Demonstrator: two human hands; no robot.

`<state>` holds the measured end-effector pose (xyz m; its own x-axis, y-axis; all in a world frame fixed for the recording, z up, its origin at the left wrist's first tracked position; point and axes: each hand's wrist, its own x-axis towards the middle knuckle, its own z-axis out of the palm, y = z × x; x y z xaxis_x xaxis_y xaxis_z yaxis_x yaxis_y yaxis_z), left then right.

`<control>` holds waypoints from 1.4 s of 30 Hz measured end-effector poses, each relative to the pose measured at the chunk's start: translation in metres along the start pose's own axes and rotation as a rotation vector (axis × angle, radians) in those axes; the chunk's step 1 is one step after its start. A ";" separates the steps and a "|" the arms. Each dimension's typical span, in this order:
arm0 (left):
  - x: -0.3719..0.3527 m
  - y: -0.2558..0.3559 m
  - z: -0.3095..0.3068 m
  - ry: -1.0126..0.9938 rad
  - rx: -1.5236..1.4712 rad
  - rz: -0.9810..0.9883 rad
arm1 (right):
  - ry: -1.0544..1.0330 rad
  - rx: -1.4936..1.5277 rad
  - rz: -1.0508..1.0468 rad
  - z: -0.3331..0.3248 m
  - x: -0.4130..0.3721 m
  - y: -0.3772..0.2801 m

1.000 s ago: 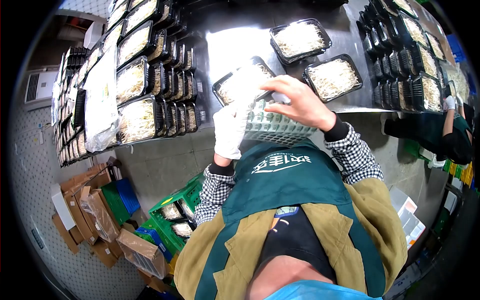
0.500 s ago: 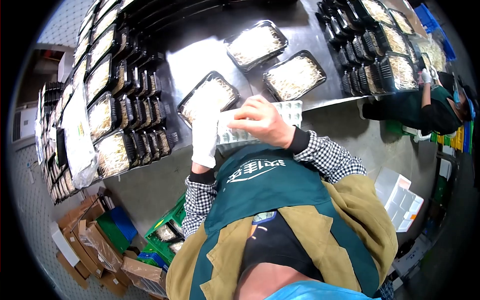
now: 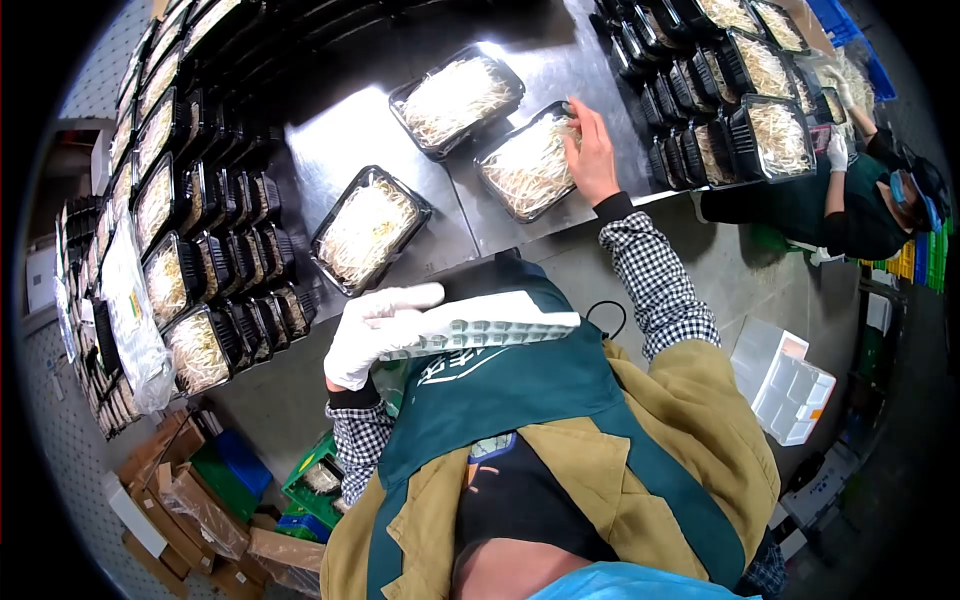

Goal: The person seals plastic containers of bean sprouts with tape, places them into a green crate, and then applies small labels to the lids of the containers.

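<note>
My left hand (image 3: 372, 335), in a white glove, grips a folded sheet of small green-and-white labels (image 3: 490, 335) in front of my apron. My bare right hand (image 3: 592, 155) reaches to the right end of a black plastic tray of bean sprouts (image 3: 525, 165), its fingers stretched out and fingertips over the corner of the rim. A second tray of sprouts (image 3: 458, 100) lies just behind and to the left of that one. Nearer my left hand rests a third sprout tray (image 3: 368, 228), set at an angle on the metal table (image 3: 440, 205).
Stacked sprout trays (image 3: 200, 350) line the table's left side, with a clear plastic bag (image 3: 135, 310) over some. More stacks (image 3: 775, 135) stand at the right, where a co-worker (image 3: 850, 195) works. Cardboard boxes (image 3: 195, 510), a green crate (image 3: 310, 490) and a white box (image 3: 780, 380) are on the floor.
My right hand has left the label sheet and moved up and right to the right-hand tray. My left hand, holding the sheet, has come lower and to the left. The view has shifted.
</note>
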<state>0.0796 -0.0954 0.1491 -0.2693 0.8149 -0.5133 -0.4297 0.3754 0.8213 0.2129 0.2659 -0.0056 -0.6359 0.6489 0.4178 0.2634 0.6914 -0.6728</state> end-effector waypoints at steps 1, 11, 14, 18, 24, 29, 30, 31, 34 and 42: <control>-0.001 0.002 -0.001 0.007 0.099 -0.025 | 0.029 -0.053 -0.029 0.001 0.000 0.006; 0.012 0.002 0.012 0.325 0.032 0.138 | -0.052 -0.046 0.197 -0.028 -0.021 -0.012; 0.013 -0.002 0.005 0.348 0.096 0.097 | -0.008 -0.271 0.121 -0.024 -0.022 -0.014; 0.009 -0.003 0.002 0.377 0.130 0.092 | 0.111 -0.263 0.139 -0.027 -0.004 -0.001; 0.011 0.010 0.009 0.516 0.070 0.182 | 0.049 0.228 0.168 0.056 0.081 -0.028; 0.006 0.005 0.004 0.656 0.048 0.212 | 0.072 -0.138 0.092 0.120 0.099 -0.039; 0.006 0.001 0.001 0.667 0.052 0.228 | 0.055 -0.220 0.039 0.120 0.098 -0.040; 0.006 -0.002 -0.002 0.680 0.055 0.243 | 0.036 -0.302 -0.015 0.120 0.099 -0.039; 0.003 -0.003 -0.005 0.647 0.077 0.231 | -0.071 -0.364 -0.032 0.121 0.105 -0.032; 0.004 0.003 -0.008 0.650 0.123 0.330 | -0.293 0.251 -0.010 0.060 0.112 -0.104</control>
<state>0.0704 -0.0941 0.1477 -0.8404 0.4824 -0.2472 -0.1487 0.2334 0.9610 0.0710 0.2478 0.0747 -0.8273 0.4991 0.2578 0.0931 0.5743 -0.8133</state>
